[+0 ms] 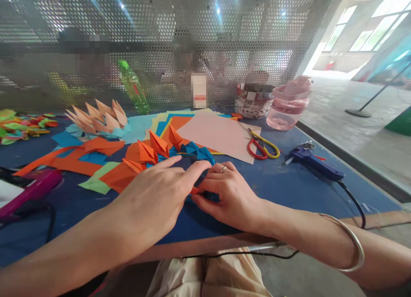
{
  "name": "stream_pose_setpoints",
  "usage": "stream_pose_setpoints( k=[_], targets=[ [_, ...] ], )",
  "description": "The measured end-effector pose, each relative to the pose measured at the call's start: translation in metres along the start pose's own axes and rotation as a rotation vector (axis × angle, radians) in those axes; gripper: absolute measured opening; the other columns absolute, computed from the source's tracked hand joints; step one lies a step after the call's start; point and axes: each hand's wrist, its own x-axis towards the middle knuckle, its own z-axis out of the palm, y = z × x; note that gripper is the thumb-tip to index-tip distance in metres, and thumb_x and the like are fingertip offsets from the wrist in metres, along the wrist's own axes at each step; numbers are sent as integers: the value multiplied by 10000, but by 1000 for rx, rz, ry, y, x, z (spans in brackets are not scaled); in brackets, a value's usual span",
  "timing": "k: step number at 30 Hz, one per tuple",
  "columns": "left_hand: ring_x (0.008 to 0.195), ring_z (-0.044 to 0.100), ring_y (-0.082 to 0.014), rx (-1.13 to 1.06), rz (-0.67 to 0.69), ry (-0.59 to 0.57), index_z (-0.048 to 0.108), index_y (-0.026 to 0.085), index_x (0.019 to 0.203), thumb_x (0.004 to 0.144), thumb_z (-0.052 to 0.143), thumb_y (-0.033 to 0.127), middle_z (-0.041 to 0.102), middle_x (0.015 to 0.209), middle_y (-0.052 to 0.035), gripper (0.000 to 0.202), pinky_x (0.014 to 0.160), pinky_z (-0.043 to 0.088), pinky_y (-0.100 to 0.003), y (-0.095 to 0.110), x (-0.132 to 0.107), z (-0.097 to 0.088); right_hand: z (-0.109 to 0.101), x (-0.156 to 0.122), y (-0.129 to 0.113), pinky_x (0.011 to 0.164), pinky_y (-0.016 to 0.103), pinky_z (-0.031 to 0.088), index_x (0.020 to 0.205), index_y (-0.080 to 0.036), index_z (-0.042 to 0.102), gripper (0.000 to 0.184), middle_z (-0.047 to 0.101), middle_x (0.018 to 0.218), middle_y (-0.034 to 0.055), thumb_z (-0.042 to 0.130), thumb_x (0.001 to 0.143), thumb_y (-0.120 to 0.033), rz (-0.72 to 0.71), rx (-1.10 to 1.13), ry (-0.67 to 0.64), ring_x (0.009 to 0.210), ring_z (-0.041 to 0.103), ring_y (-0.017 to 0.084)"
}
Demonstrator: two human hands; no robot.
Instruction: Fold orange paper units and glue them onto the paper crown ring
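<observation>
Two hands close together, left hand [150, 198] and right hand [227, 198] both gripping an orange-and-blue folded paper chain [157, 149]. Red-and-yellow scissors [263, 145] at 1 o'clock; blue glue gun [311, 162] at 2 o'clock.

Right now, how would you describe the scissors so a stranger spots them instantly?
On the blue table, find the pale pink paper sheet. Scissors lie at its right corner, one handle red, one yellow, just left of the blue glue gun.
</observation>
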Motion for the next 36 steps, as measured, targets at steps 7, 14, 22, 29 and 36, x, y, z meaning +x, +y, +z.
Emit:
stream_pose_setpoints(
  k=[7,14,22,29,36],
  targets=[
    [1127,646,-256,10,-22,4,431,190,1389,774,441,14,742,1086,-74,640,1064,435,-430,1,0,2,2,1,2,820,338,301,784,-176,675,229,715,778,6,718,804,-400,-34,13,-33,887,574,186],
    [1183,600,-271,-25,-37,-16,453,217,1306,793,469,49,702,1173,-78,540,930,522,-393,1,0,0,14,4,2,792,337,272,719,-179,631,184,692,756,-11,748,774,-310,-25,-7,-22,906,548,187],
    [1034,658,-231,-75,-57,-16,457,226,1213,766,471,34,701,1031,-52,487,848,521,-343,-3,1,0,15,6,-1,810,337,284,674,-164,604,197,668,722,-1,735,774,-272,-64,-76,-50,933,556,195],
    [1137,605,-277,-58,-50,-57,439,234,1261,739,586,103,666,1149,-81,558,892,503,-385,-3,-2,-4,16,7,1,792,339,273,671,-168,604,211,669,717,2,734,781,-293,-39,-81,-35,901,552,193],
    [1128,604,-305,-2,-85,3,499,254,1190,760,613,152,695,1106,-64,457,870,510,-402,2,-1,0,18,6,1,778,333,271,663,-183,607,201,657,700,-7,720,781,-301,-58,-46,-9,868,537,186]
  ],
)
